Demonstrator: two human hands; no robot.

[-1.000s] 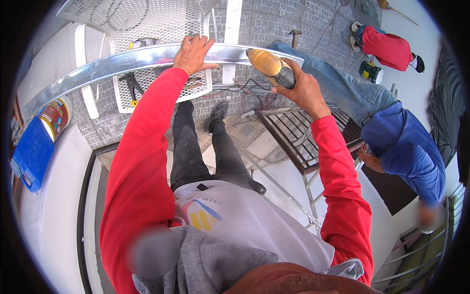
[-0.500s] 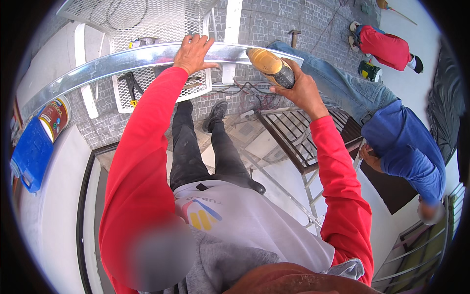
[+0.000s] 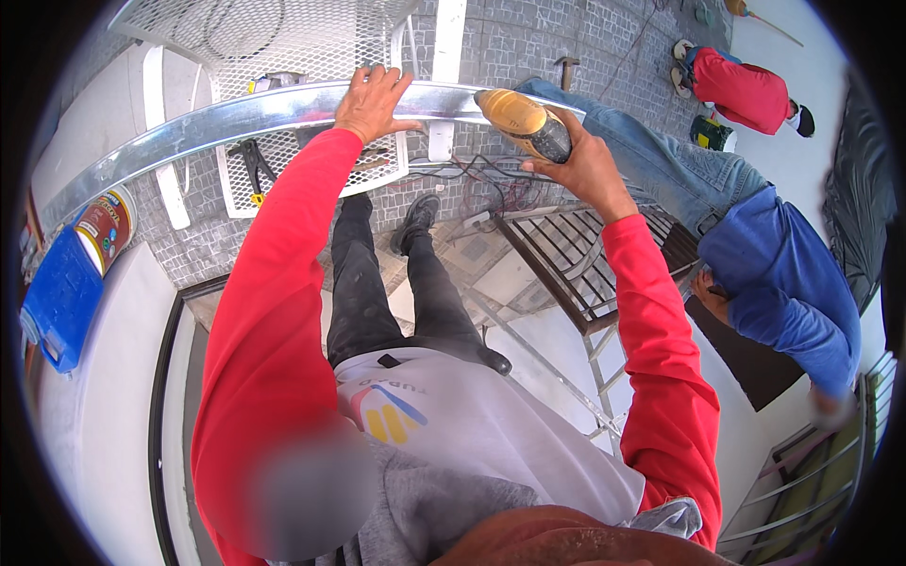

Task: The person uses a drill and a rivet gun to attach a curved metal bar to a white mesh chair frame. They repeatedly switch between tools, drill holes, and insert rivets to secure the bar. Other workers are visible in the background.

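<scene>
A long silvery metal channel [image 3: 241,111] is held crosswise in front of the body, with the left hand [image 3: 370,108] spread over it. A yellow-and-black drill-like power tool [image 3: 521,122] is clasped in the right hand [image 3: 587,170], its tip set over the channel near the right end. Work there appears under way; whether anything is finished, or how much remains, cannot be told.

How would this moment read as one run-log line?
left hand: on long silvery metal beam; right hand: gripping tapered yellow-and-black tool over beam's right end; nearby: white metal-mesh furniture, blue plastic container
</scene>
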